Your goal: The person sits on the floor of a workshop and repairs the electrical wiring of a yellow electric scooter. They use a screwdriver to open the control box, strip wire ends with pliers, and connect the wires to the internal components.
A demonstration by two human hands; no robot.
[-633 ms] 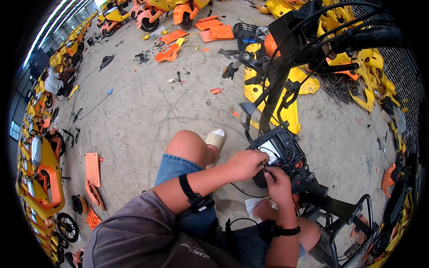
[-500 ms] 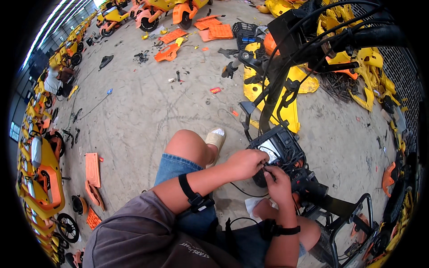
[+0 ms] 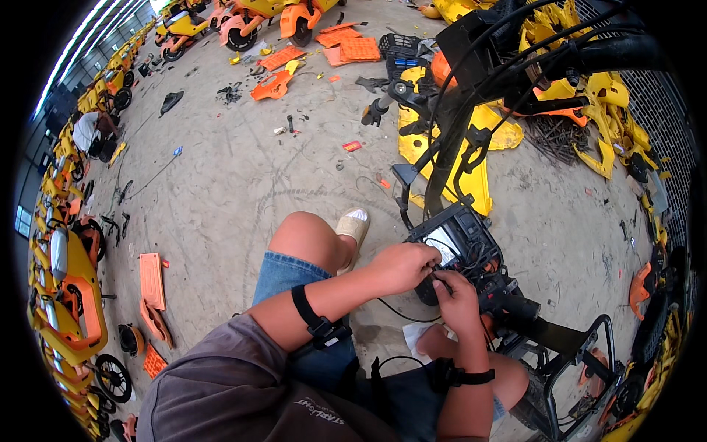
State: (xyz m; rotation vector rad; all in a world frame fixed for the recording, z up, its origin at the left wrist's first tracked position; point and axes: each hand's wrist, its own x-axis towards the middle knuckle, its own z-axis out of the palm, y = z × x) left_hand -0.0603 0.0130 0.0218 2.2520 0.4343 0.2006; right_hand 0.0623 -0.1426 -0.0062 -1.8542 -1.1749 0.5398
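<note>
My left hand (image 3: 405, 265) and my right hand (image 3: 458, 298) are closed together around a small black cable piece (image 3: 434, 272), partly hidden by the fingers. They are just over an open black housing (image 3: 460, 232) with a silver panel (image 3: 440, 245) and tangled wires, mounted low on a stripped black scooter frame (image 3: 460, 151). A loose cable (image 3: 401, 313) loops below my hands. My bare knee (image 3: 302, 243) is bent beside them.
Yellow and orange scooters (image 3: 74, 309) line the left, more stand at the back. A person (image 3: 92, 131) bends among them. Yellow body panels (image 3: 479, 184) lie behind the frame and are heaped at right (image 3: 604, 147). Orange panels (image 3: 151, 280) and scraps lie on the concrete floor (image 3: 213, 191).
The camera view has shifted very slightly, so the surroundings sit a little higher and further left. Both hands keep nearly the same grip, with slight finger movement.
</note>
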